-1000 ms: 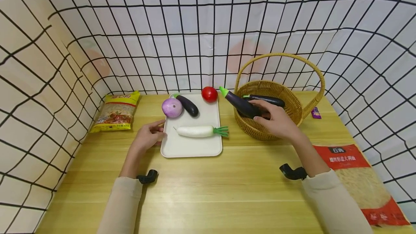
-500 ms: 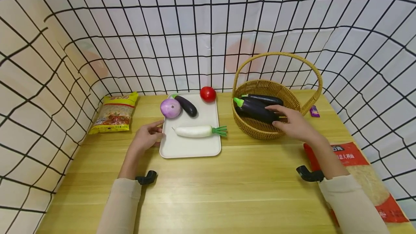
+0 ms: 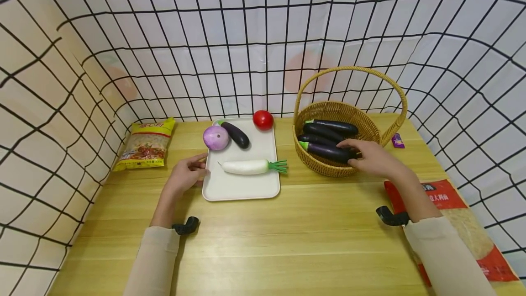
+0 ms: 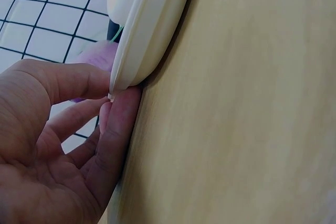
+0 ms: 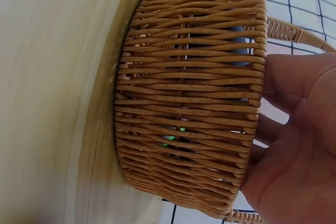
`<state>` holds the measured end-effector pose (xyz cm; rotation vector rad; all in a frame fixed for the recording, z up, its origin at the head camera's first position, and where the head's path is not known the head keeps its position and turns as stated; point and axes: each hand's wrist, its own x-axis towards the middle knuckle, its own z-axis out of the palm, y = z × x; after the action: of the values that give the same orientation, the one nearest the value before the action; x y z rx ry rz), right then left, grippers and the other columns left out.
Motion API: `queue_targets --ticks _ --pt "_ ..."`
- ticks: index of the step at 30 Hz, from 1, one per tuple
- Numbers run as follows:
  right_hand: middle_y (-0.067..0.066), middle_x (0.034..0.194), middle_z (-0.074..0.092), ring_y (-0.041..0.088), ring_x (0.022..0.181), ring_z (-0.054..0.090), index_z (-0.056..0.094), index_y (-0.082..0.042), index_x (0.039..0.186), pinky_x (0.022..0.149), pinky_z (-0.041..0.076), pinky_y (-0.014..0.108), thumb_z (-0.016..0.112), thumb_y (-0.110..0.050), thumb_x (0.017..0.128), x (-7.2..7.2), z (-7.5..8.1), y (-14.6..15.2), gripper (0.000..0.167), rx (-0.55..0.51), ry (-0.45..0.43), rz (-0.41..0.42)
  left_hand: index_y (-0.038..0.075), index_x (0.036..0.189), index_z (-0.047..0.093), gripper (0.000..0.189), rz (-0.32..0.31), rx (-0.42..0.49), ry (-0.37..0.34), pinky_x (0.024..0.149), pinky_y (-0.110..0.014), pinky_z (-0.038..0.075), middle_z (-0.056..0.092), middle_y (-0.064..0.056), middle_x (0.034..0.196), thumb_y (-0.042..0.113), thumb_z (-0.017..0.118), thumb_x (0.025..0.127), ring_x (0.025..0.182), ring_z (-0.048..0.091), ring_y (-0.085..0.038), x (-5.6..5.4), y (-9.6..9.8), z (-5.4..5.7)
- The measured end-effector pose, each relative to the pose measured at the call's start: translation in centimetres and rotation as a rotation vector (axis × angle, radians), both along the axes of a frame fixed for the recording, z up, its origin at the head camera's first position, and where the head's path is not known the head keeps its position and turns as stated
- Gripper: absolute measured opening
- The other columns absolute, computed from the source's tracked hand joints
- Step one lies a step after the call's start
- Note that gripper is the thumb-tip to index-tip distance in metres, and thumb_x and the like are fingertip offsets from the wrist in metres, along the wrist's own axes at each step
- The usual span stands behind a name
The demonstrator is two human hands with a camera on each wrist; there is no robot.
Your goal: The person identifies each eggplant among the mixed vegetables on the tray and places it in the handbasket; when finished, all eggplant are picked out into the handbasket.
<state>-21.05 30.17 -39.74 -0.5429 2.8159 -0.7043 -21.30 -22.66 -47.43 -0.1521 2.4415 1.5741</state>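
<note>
My left hand pinches the left rim of a white tray; in the left wrist view the thumb lies on the rim and fingers sit under it. On the tray are a white radish, a small eggplant, a round purple vegetable and a red tomato. At the right, my right hand reaches over the front rim of a wicker basket and grips the blunt end of the front eggplant. Several dark eggplants lie side by side in there. In the right wrist view the basket wall hides the fingertips.
The basket's tall handle arches above it. A yellow food bag stands at the left, and a red pasta bag lies under the right forearm. A small purple packet is right of the basket. Black wire grid surrounds the table.
My right hand has carried the eggplant from above the basket's left rim down into the basket, where it lies in front of the others. The left hand has stayed at the tray.
</note>
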Motion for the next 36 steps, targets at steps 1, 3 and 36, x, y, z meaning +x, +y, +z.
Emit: queue_targets --ticks 1,3,36 --pt "0.029 0.138 0.06 0.045 0.121 0.059 0.059 -0.013 0.141 0.097 0.052 0.061 0.066 -0.009 0.094 -0.2 0.0 -0.1 0.047 0.003 -0.004 0.005 0.017 0.153 0.052 0.062 0.003 0.001 -0.001 0.076 -0.035 0.065 0.059 -0.016 0.119 0.008 0.069 0.095 0.1 0.059 -0.021 0.0 0.0 0.0" --pt "0.028 0.136 0.061 0.045 0.122 0.06 0.059 -0.011 0.14 0.099 0.052 0.062 0.066 -0.009 0.094 -0.5 -0.1 -0.2 0.046 0.004 -0.021 0.012 0.018 0.153 0.051 0.062 -0.001 -0.007 -0.001 0.076 -0.034 0.065 0.059 -0.015 0.12 0.009 0.07 0.095 0.1 0.059 -0.02 0.0 0.0 0.0" --pt "0.019 0.137 0.062 0.034 0.123 0.062 0.058 -0.01 0.141 0.104 0.054 0.054 0.066 -0.03 0.102 -1.0 -0.8 -5.3 0.045 -0.276 0.059 -0.055 0.016 0.153 0.051 0.063 -0.012 -0.008 0.015 0.075 -0.033 0.065 0.06 -0.016 0.119 0.011 0.071 0.094 0.099 0.059 -0.021 -0.1 -0.2 -0.2"
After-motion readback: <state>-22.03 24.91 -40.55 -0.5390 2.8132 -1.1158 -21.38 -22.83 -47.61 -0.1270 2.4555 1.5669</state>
